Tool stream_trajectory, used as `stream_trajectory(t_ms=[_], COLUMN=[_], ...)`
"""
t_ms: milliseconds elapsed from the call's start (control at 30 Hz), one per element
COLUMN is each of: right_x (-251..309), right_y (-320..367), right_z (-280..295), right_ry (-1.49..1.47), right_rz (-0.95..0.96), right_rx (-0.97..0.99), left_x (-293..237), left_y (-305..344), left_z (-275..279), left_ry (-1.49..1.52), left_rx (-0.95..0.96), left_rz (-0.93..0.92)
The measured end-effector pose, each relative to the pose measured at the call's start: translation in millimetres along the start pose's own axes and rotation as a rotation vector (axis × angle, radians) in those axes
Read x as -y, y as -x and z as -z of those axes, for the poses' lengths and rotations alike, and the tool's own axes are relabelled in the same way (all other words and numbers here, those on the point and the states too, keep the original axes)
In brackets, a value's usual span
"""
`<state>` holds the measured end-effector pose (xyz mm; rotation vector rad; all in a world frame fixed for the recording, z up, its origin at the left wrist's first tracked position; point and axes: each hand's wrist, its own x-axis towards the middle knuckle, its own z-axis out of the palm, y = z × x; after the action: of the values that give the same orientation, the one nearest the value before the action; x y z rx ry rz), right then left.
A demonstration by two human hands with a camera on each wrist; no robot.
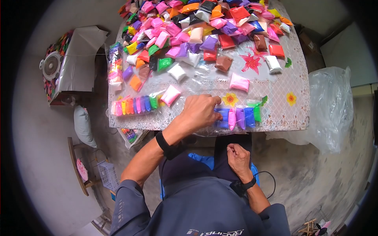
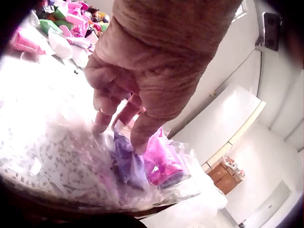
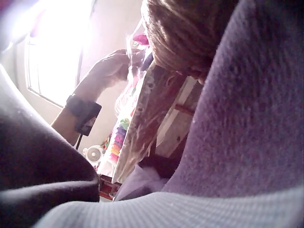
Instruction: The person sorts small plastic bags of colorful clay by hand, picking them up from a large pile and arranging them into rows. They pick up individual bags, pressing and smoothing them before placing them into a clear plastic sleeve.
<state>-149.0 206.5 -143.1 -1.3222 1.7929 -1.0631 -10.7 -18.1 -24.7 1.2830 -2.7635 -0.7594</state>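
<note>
My left hand (image 1: 199,112) reaches over the table's front edge to the left end of a clear plastic bag with a row of coloured packets. Its thumb and fingers pinch a blue packet (image 1: 223,118) there; in the left wrist view, the thumb presses down beside a pink packet (image 2: 164,159). Farther right in the row lie a pink packet (image 1: 232,118), a purple packet (image 1: 240,118), a blue packet (image 1: 249,117) and a green packet (image 1: 257,113). My right hand (image 1: 238,157) rests on my lap below the edge, fingers loosely curled and holding nothing.
A large heap of coloured packets (image 1: 173,29) covers the table's far side. A filled bag of packets (image 1: 134,105) lies at the front left, another bag (image 1: 115,67) along the left edge. Loose pink packets (image 1: 239,82) lie nearby. A big clear plastic bag (image 1: 328,106) hangs at the right.
</note>
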Motion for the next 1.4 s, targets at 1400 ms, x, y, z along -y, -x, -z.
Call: stream_trajectory(t_ms=[1400], right_x=[25.2], right_y=[-39.9], right_z=[44.0], right_ry=[-0.427], right_rz=[-0.23], right_rx=[-0.408], left_x=[-6.0], left_y=[-18.9], left_z=[-6.9], left_ry=[0.628], left_rx=[0.299], left_rz=[0.095])
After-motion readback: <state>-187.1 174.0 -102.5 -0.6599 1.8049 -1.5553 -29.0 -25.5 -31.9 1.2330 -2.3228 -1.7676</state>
